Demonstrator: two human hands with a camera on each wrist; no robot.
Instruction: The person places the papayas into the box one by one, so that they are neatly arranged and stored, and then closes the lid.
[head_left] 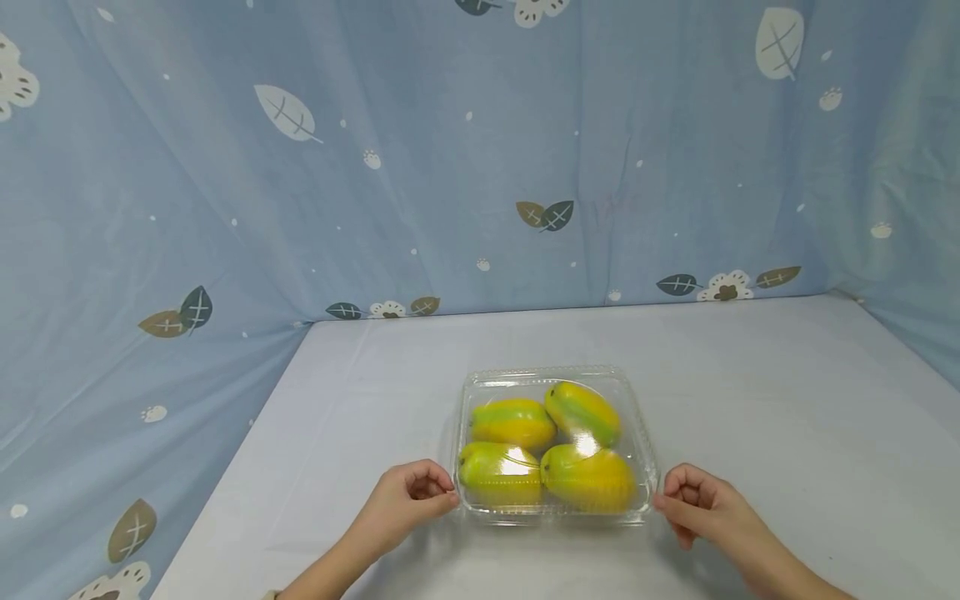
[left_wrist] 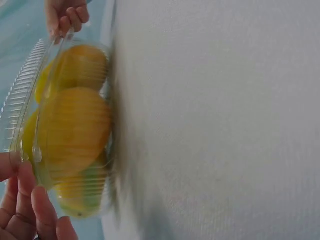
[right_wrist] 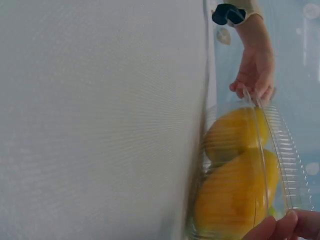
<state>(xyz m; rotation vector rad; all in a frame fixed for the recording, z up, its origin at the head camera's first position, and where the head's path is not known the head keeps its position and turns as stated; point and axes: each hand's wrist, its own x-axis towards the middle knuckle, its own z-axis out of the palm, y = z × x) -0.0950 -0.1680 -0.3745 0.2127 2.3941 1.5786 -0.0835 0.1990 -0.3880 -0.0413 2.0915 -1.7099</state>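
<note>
A clear plastic clamshell box [head_left: 540,374] stands on the table with several yellow-green mangoes [head_left: 592,482] inside. Its lid lies over the fruit, and in the left wrist view a narrow gap shows between the lid's rim and the base's rim. At the front left corner, my left hand [head_left: 408,500] pinches the rim between thumb and fingers. My right hand [head_left: 701,504] pinches the front right corner in the same way. Up close, thumb and fingers of the left hand [left_wrist: 25,200] meet at the plastic edge, as do those of the right hand [right_wrist: 287,227].
A white cloth covers the table [head_left: 787,400] on all sides of the box. Behind it and at the left hangs a blue curtain [head_left: 450,167] printed with leaves and flowers, meeting the table's back edge.
</note>
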